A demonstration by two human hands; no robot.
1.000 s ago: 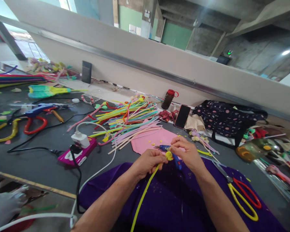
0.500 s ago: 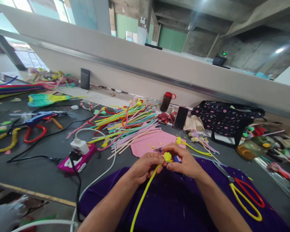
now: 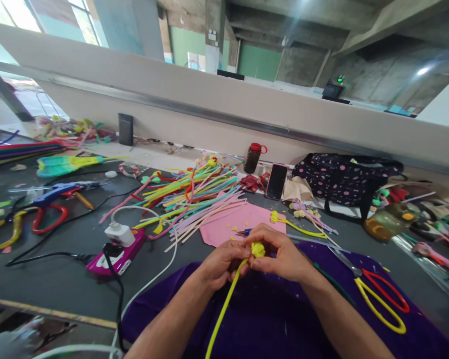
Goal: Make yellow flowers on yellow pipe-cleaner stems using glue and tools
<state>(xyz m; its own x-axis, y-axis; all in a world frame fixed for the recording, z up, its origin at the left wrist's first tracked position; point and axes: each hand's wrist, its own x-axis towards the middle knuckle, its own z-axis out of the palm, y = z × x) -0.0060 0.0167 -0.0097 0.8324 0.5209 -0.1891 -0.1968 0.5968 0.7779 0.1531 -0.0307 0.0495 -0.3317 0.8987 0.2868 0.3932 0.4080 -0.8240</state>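
My left hand (image 3: pixel 219 263) is closed round a long yellow-green pipe cleaner (image 3: pixel 223 311) just below its fuzzy yellow tip (image 3: pixel 258 249). My right hand (image 3: pixel 282 255) pinches that yellow tip from the right, fingers curled against the left hand. Both hands hover over a purple cloth (image 3: pixel 269 314) at the table's near edge. A small blue-handled tool (image 3: pixel 246 232) lies just behind the hands on a pink sheet (image 3: pixel 232 222). Another yellow-tipped stem (image 3: pixel 290 224) lies to the right of the sheet.
A heap of coloured pipe cleaners (image 3: pixel 194 192) lies behind the pink sheet. Red-and-yellow scissors (image 3: pixel 379 299) rest on the cloth at right. A white plug on a pink power strip (image 3: pixel 117 247), a blue glue gun (image 3: pixel 56 189), a phone (image 3: pixel 276 182), a bottle (image 3: pixel 253 157) and a spotted bag (image 3: pixel 344 182) stand around.
Both hands have drawn closer together around the yellow tip, the right hand closing over it. The camera has tilted slightly, shifting the scene left and up.
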